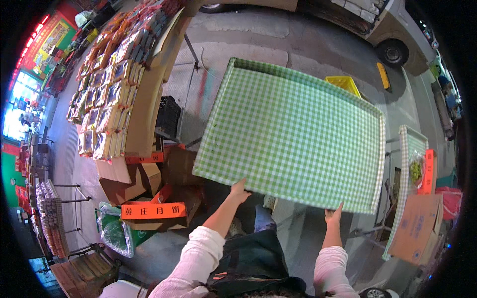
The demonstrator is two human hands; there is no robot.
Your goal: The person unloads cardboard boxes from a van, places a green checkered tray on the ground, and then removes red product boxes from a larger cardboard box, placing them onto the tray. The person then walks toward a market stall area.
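Observation:
A large shallow tray (293, 139), covered in green and white checked cloth with a low raised rim, spans the middle of the view. Nothing lies on it. My left hand (240, 191) grips its near edge left of centre, thumb on top and the other fingers partly underneath. Farther right along the same edge, my right hand (334, 214) holds on in the same way, its fingers mostly hidden below the rim. What bears the tray's far side is hidden beneath it.
Packaged goods (107, 99) fill a stand at the left. Below it are open cardboard boxes (124, 179) with orange strips and a bag of green plastic (117, 233). A yellow crate (344, 84) sits beyond the tray. Another checked tray (405, 174) and a carton (416, 228) stand right. A truck wheel (392, 52) shows far right.

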